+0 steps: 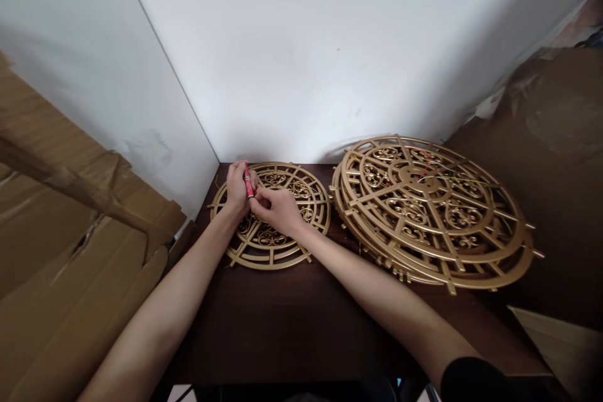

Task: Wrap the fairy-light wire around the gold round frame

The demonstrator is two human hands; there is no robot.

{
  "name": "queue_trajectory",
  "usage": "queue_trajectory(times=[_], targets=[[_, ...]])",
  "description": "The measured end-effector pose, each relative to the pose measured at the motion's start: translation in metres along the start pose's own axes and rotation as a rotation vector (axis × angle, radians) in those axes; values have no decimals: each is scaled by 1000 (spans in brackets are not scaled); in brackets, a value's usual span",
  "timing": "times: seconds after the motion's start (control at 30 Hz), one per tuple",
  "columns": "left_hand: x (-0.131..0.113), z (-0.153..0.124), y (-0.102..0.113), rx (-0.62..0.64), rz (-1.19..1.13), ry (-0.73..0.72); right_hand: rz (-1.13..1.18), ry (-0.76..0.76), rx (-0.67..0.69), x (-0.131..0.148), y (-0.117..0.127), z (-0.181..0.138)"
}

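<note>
My left hand [237,190] is clamped round a small red tube [247,180], held upright over the far-left part of the gold filigree disc [277,239] on the dark table [282,320]; my right hand [277,208] is pressed up against it, fingertips pinching at the tube's lower end. Tube looks light, rigid, smooth, so probably slippery; grip mid-barrel. Disc looks thin, openwork, likely brittle; lift by rim or spokes. Stack of larger discs [433,213] sits just to the right.

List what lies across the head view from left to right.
Cardboard sheets → left hand gripping a red tube → right hand, both over the small gold round panel → stack of larger gold round panels → brown paper-covered surface.
</note>
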State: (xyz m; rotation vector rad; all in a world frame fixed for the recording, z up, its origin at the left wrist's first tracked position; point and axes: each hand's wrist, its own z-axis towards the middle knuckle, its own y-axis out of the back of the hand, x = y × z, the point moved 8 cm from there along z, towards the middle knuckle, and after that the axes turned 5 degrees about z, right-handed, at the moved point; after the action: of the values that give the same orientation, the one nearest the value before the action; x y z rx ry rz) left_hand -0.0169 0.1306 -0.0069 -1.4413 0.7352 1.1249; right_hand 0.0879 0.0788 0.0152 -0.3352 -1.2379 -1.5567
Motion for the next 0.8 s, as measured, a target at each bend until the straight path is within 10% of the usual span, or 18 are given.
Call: queue_trajectory(times=[0.8], targets=[[0, -1, 2, -25, 6, -12, -17, 2, 10, -3, -2, 0]])
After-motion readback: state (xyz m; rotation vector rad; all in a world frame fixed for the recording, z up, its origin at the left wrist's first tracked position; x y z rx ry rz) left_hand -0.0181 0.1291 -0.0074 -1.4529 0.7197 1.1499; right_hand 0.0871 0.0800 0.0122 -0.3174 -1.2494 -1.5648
